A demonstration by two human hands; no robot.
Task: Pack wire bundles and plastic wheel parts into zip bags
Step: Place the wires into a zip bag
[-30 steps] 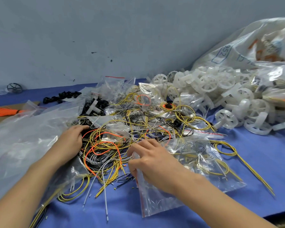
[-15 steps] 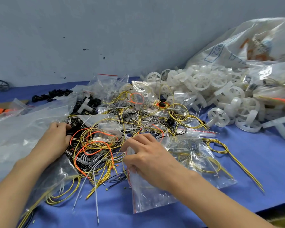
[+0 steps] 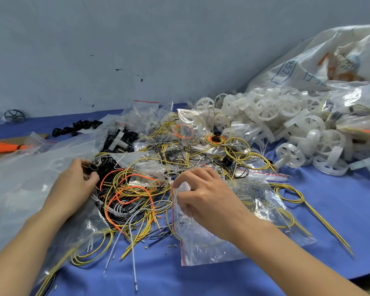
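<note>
A tangle of yellow, orange, black and grey wires point(image 3: 135, 195) lies in the middle of the blue table point(image 3: 340, 212). My left hand point(image 3: 75, 186) sits at the tangle's left edge, its fingers pinching a small black ring part point(image 3: 92, 167). My right hand point(image 3: 203, 199) pinches the red-striped mouth of a clear zip bag point(image 3: 209, 246) lying flat in front of me. A second zip bag point(image 3: 263, 199) with yellow wire coils lies under and right of that hand. White plastic wheel parts point(image 3: 291, 129) are heaped at the back right.
Large clear bags point(image 3: 15, 189) cover the left side. A big printed plastic sack point(image 3: 329, 58) leans on the grey wall at the right. Black ring parts point(image 3: 77, 127) and an orange wire bundle point(image 3: 2, 147) lie at the back left. The table's front edge runs close by at the lower right.
My left hand has lifted a small black ring part out of the wire tangle. My right hand keeps hold of the zip bag's mouth and has barely moved.
</note>
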